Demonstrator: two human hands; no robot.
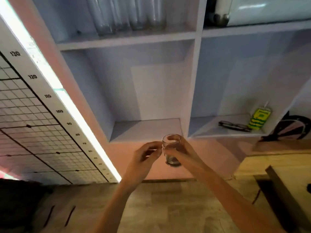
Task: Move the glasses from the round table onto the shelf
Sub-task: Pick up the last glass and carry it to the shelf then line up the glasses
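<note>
Head view: small clear drinking glass (171, 149) held upright in front of the white compartmented shelf unit (195, 81), just short of the lower left compartment's front lip and not yet on its floor. Right hand (182, 151) wrapped around the far side of the glass, grip closed on it. Left hand (144, 157) close beside it, fingertips near or at the glass wall; actual contact hard to tell, fingers loosely curled and holding nothing of their own.

Likely risks: base catching the front lip if brought in too low, tipping the glass out of the right-hand grip; slipping on smooth glass if the left hand let go early; rim knocking the vertical divider (193, 98) just to the right.

Lower left compartment seen bare, tall and wide, with ample room above and to both sides. Tall clear glasses (127, 14) ranged on the shelf above. In the lower right compartment, dark-framed spectacles (234, 126) and a yellow-green carton (260, 118), well apart from the intended path. Gridded measuring board (42, 115) leaning at far left.
</note>
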